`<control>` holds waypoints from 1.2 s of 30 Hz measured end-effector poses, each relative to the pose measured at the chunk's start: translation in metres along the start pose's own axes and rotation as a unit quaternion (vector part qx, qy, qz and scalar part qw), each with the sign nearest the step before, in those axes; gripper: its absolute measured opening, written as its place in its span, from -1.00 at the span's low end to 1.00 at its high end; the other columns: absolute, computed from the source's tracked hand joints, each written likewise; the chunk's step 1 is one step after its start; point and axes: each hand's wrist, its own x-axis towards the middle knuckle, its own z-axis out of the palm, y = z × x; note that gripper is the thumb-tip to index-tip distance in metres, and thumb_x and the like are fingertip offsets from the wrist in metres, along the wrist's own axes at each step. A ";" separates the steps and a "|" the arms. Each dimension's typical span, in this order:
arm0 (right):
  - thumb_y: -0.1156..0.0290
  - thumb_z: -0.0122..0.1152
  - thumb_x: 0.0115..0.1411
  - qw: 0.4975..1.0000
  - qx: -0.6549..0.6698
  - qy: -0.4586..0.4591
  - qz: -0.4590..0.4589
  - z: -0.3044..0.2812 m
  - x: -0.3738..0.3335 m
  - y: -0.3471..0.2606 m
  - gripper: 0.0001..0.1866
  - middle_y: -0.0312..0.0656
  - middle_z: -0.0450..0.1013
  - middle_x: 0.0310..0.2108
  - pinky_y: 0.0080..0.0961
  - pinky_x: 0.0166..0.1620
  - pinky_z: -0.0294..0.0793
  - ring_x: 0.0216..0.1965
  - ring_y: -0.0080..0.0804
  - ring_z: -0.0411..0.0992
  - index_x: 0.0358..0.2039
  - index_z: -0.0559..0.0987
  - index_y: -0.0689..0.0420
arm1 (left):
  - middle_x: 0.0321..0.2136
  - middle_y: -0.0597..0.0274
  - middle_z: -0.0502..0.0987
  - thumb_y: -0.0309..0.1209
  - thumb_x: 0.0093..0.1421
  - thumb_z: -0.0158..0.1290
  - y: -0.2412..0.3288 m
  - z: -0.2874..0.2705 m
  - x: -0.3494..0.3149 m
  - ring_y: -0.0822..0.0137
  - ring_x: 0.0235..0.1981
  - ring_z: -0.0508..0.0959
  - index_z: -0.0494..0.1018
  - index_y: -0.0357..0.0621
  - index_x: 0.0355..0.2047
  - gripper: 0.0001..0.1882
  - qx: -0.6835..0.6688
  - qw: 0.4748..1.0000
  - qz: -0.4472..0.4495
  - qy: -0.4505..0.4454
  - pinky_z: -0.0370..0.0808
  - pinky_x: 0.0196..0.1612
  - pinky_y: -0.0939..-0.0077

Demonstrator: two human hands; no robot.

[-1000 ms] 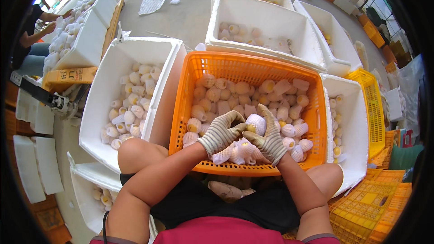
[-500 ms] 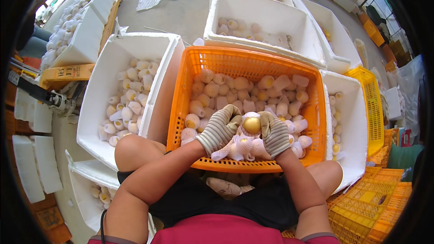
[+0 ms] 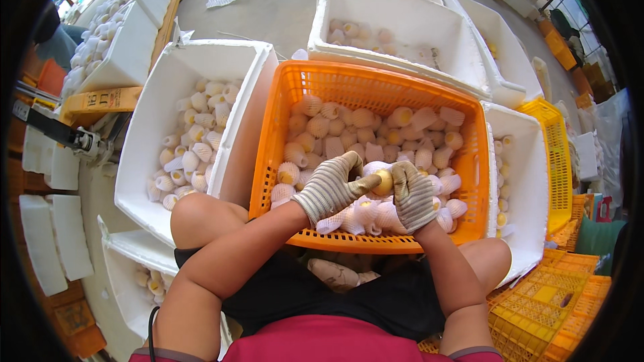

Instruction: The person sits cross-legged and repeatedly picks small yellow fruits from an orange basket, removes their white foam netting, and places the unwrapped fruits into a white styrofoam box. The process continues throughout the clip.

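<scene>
Both my hands wear striped knit gloves with tan fingertips and meet over an orange plastic crate [image 3: 369, 244]. Between them sits a round yellow fruit [image 3: 384, 182], partly bare, with white foam netting behind it. My left hand [image 3: 333, 189] has its thumb stretched across to the fruit's left side, its fingers curled around behind. On the other side, my right hand [image 3: 412, 194] is closed against the fruit, its fingertips partly hidden. Below and around them the crate holds many fruits in white foam net sleeves [image 3: 362, 117].
At the left stands a white foam box [image 3: 245, 134] of netted fruits. More foam boxes stand beyond the crate [image 3: 396, 10] and at the right [image 3: 526, 161]. Yellow crates [image 3: 547, 305] lie at the lower right. A metal clamp arm [image 3: 84, 141] juts in from the left.
My left thumb has shifted onto the fruit, and the fruit has moved slightly right, toward my right hand. The whole view has shifted slightly.
</scene>
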 end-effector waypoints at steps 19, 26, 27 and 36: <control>0.34 0.07 0.31 0.971 0.198 -0.061 0.119 -0.007 0.002 -0.002 -0.79 -0.16 0.46 -0.41 -0.52 -0.42 0.41 -0.48 -0.39 0.44 -0.24 0.53 0.25 | -0.67 0.38 0.38 -0.24 0.35 -0.02 0.005 -0.014 0.002 0.58 -0.69 0.37 0.36 -0.13 -0.43 -0.73 -0.257 0.958 -0.105 -0.066 0.31 -0.63 0.68; 0.31 0.02 0.36 0.964 0.228 -0.068 0.117 -0.002 0.002 -0.009 -0.76 -0.27 0.44 -0.45 -0.67 -0.57 0.35 -0.62 -0.63 0.37 -0.19 0.54 0.22 | -0.66 0.40 0.39 -0.26 0.34 0.00 0.006 -0.018 -0.004 0.58 -0.68 0.39 0.38 -0.12 -0.48 -0.72 -0.274 0.955 -0.099 -0.052 0.33 -0.62 0.67; 0.32 0.02 0.36 0.975 0.202 -0.058 0.071 0.001 0.004 -0.008 -0.77 -0.27 0.44 -0.45 -0.67 -0.57 0.36 -0.62 -0.64 0.37 -0.19 0.54 0.22 | -0.66 0.42 0.39 -0.28 0.34 -0.01 0.003 -0.018 -0.005 0.58 -0.68 0.39 0.39 -0.12 -0.48 -0.73 -0.279 0.954 -0.100 -0.048 0.35 -0.61 0.67; 0.29 0.06 0.35 0.948 0.278 -0.047 0.149 -0.003 -0.002 -0.005 -0.75 -0.26 0.48 -0.51 -0.68 -0.57 0.45 -0.63 -0.62 0.46 -0.19 0.53 0.24 | -0.63 0.35 0.45 -0.24 0.35 -0.02 0.007 -0.019 -0.002 0.54 -0.64 0.43 0.42 -0.15 -0.42 -0.73 -0.284 0.950 -0.102 -0.079 0.40 -0.55 0.65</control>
